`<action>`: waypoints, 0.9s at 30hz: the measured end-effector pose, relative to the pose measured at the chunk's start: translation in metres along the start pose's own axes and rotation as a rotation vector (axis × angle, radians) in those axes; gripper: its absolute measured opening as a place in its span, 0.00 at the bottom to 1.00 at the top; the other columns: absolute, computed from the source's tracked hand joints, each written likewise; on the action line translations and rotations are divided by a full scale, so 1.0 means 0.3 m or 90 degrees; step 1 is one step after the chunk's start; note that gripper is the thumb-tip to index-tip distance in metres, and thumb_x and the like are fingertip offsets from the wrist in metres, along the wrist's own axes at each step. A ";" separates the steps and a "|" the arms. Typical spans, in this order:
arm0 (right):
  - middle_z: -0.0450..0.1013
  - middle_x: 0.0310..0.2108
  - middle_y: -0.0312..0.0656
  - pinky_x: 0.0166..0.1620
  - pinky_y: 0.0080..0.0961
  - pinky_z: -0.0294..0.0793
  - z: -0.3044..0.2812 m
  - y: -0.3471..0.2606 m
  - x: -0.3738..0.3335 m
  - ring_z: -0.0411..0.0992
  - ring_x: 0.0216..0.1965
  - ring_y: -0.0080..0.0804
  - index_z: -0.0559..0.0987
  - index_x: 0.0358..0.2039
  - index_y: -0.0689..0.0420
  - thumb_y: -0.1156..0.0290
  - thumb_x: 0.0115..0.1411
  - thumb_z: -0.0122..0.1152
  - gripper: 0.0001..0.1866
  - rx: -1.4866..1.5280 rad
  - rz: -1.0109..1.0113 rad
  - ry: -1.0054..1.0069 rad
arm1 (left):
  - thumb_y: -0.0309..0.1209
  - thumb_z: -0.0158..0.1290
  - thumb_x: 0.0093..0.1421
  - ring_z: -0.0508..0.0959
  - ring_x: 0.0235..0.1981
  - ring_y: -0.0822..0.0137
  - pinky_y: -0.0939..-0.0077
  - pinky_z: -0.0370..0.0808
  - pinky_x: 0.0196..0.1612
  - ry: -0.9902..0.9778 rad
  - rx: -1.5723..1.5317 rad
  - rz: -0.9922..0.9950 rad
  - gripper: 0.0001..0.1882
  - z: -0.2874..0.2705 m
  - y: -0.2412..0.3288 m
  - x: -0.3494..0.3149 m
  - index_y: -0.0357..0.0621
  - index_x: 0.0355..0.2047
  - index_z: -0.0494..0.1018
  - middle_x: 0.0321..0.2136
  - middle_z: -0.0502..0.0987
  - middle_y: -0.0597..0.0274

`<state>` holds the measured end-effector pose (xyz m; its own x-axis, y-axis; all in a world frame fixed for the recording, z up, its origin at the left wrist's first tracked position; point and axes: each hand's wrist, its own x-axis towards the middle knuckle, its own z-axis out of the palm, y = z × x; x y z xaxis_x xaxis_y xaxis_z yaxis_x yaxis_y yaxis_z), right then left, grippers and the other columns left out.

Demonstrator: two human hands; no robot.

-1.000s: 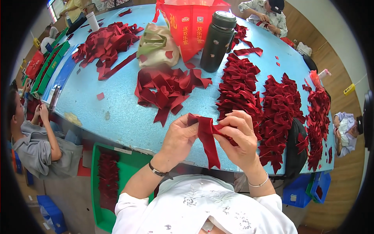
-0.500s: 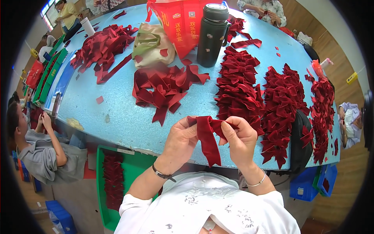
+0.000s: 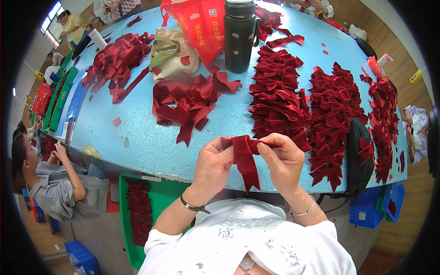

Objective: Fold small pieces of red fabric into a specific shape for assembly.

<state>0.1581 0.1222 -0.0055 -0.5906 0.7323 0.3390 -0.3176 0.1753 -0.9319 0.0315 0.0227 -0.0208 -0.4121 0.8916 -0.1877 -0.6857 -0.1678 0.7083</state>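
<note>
A dark red velvet ribbon (image 3: 245, 165) is stretched between my two hands above the table's front edge, one tail hanging down in the middle. My left hand (image 3: 211, 165) pinches its left part between thumb and fingers. At the other side, my right hand (image 3: 283, 162) pinches the right part, thumb on top. A fold or loop shows at the top of the ribbon; its back side is hidden. Just beyond my hands lies a loose heap of cut red ribbons (image 3: 190, 101). Rows of finished-looking red bows (image 3: 277, 94) stand close to my right hand.
The blue table (image 3: 128, 151) also carries a dark bottle (image 3: 240, 39), a red bag (image 3: 204, 27), a cream cloth bag (image 3: 172, 57), another ribbon heap (image 3: 117, 59) and a black bag (image 3: 360, 156). A green tray (image 3: 158, 201) with bows is below the edge. A person (image 3: 64, 178) works at left.
The view has shifted slightly. Both hands keep their pinch on the ribbon, and its right end now sticks out straighter past my right thumb.
</note>
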 end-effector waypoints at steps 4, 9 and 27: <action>0.73 0.26 0.34 0.26 0.08 0.64 0.010 0.023 -0.015 0.66 0.24 0.12 0.74 0.36 0.65 0.78 0.58 0.60 0.06 -0.117 -0.060 0.060 | 0.28 0.53 0.60 0.76 0.35 0.76 0.81 0.71 0.40 0.006 0.014 -0.013 0.10 0.018 -0.006 -0.003 0.36 0.41 0.71 0.36 0.78 0.62; 0.73 0.24 0.33 0.23 0.08 0.64 0.010 0.029 -0.017 0.66 0.22 0.12 0.73 0.36 0.64 0.76 0.59 0.59 0.07 -0.136 -0.031 0.066 | 0.28 0.53 0.60 0.76 0.34 0.75 0.82 0.71 0.39 0.013 0.007 -0.001 0.10 0.024 -0.014 -0.008 0.36 0.40 0.71 0.35 0.78 0.62; 0.77 0.31 0.41 0.26 0.11 0.69 -0.001 0.034 -0.018 0.72 0.25 0.17 0.77 0.37 0.65 0.79 0.52 0.65 0.11 0.108 0.052 0.007 | 0.26 0.54 0.59 0.75 0.33 0.76 0.83 0.71 0.37 0.045 0.028 0.069 0.11 0.033 -0.028 -0.003 0.35 0.42 0.72 0.35 0.78 0.61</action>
<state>0.1583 0.1201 -0.0169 -0.6119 0.7466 0.2612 -0.3901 0.0024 -0.9208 0.0435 0.0273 -0.0199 -0.5250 0.8370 -0.1543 -0.6079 -0.2420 0.7562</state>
